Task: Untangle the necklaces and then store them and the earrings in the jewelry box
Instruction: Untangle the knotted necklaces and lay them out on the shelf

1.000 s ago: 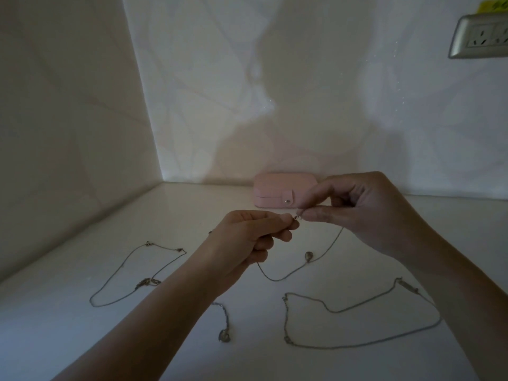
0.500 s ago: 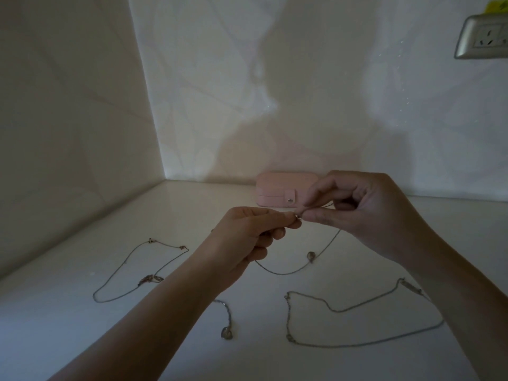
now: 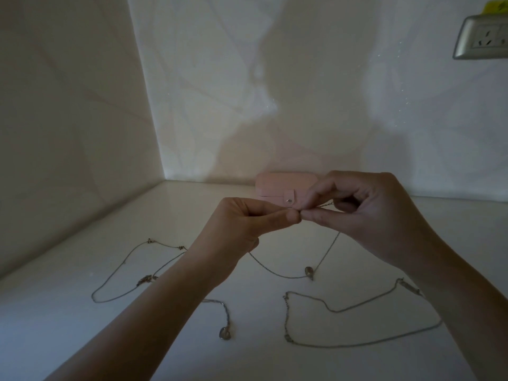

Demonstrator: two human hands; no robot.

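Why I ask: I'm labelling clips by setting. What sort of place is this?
Probably a home, at a corner of a glossy white countertop: pale leaf-patterned wallpaper, a silver-framed wall socket, a small pink jewelry box and thin silver chain necklaces laid out.

Pale pink box (image 3: 277, 187) with a silver snap (image 3: 288, 201). Silver-grey necklaces (image 3: 334, 311). Plain off-white worktop (image 3: 137, 339). Cream wall (image 3: 206, 92) with a faint leaf pattern. Metallic grey socket (image 3: 483, 37) under a yellow sticker (image 3: 494, 6).

White counter (image 3: 82, 339), patterned wall (image 3: 316, 78), wall socket (image 3: 483, 37), yellow tag (image 3: 494, 6)
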